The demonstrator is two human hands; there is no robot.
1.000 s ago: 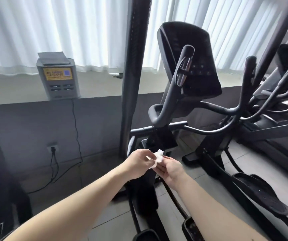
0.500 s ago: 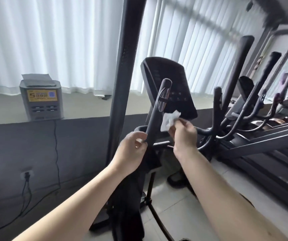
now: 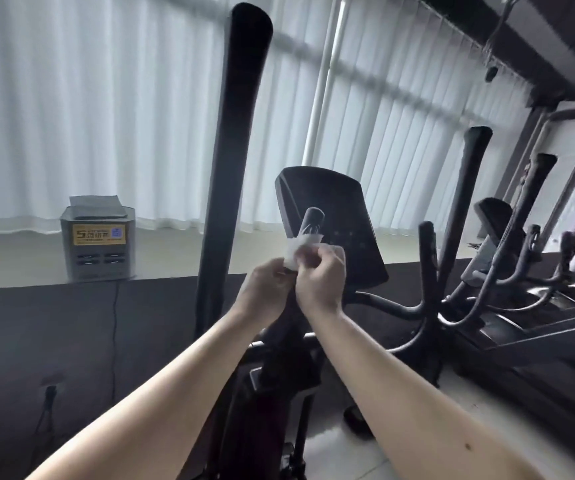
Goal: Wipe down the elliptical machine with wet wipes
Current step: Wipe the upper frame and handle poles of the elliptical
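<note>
Up close, both of your bare forearms reach in from the bottom edge and meet at chest height in front of the elliptical machine (image 3: 279, 372). Your left hand (image 3: 265, 294) pinches the lower-left corner of the wet wipe (image 3: 298, 249) with curled fingers. Your right hand (image 3: 320, 282) grips the wipe's right side between thumb and fingertips, so the white sheet is spread between the two.

Directly behind and above the wipe rises the short handlebar grip (image 3: 312, 219), a dark post with a rounded tip. Its long axis runs nearly upright and leans slightly to the right. The wipe's top edge overlaps the post below the tip, though whether it is already touching cannot be told. Both hands sit below the tip, with the right one nearer to the post. A wrap-and-slide along that upright axis looks like the likely next move.

Just beyond the grip stands the dark console (image 3: 348, 209), tilted back. To the left, the tall moving handle (image 3: 230, 168) climbs almost to the top edge. Farther back, a grey charging station (image 3: 97, 247) with a yellow label sits on the window ledge (image 3: 19, 252), with white curtains (image 3: 106, 98) behind it. More exercise machines (image 3: 508, 258) line up to the right.
</note>
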